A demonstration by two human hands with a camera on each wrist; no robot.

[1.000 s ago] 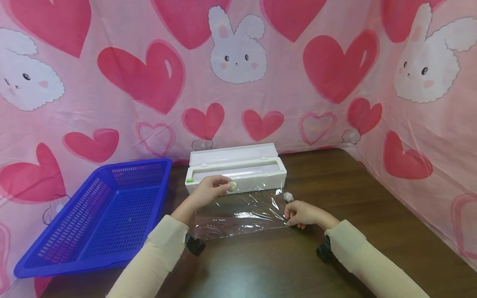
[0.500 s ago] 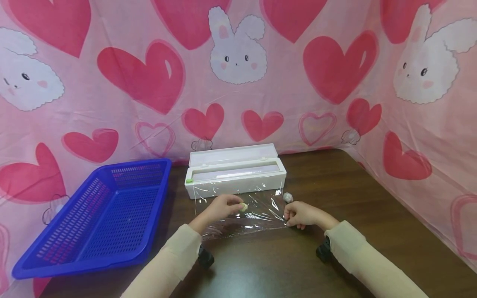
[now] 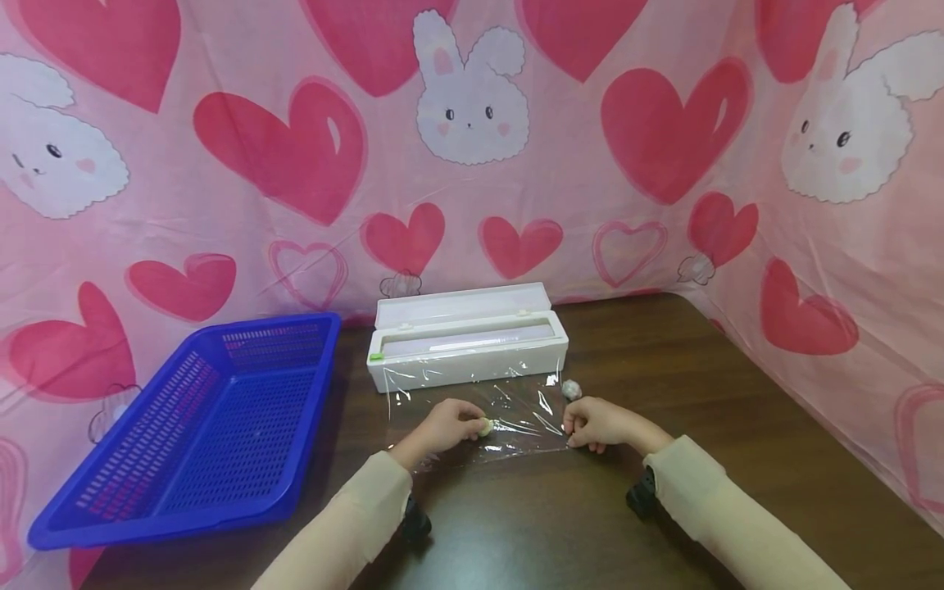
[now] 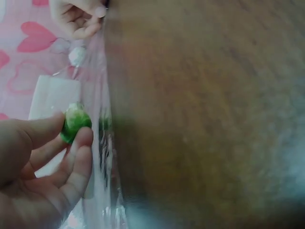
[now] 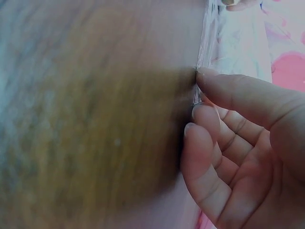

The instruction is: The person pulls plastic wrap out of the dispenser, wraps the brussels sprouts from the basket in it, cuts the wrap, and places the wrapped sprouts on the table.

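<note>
My left hand pinches a small Brussels sprout, green with a pale stem end, between thumb and fingers. It is low over a sheet of plastic wrap; whether sprout and film touch, I cannot tell. The film runs from a white dispenser box with its lid raised. At the film's near right corner, my right hand pinches the edge, which shows at its thumb tip in the right wrist view. Just beyond that hand sits a small whitish ball that looks wrapped in film.
A blue perforated plastic basket stands on the left of the dark wooden table. Behind the table hangs a pink cloth with hearts and rabbits. A green slider sits at the box's left end.
My left hand has brought the sprout from in front of the box toward me and slightly right, lower over the film. The right hand has stayed at the corner.
</note>
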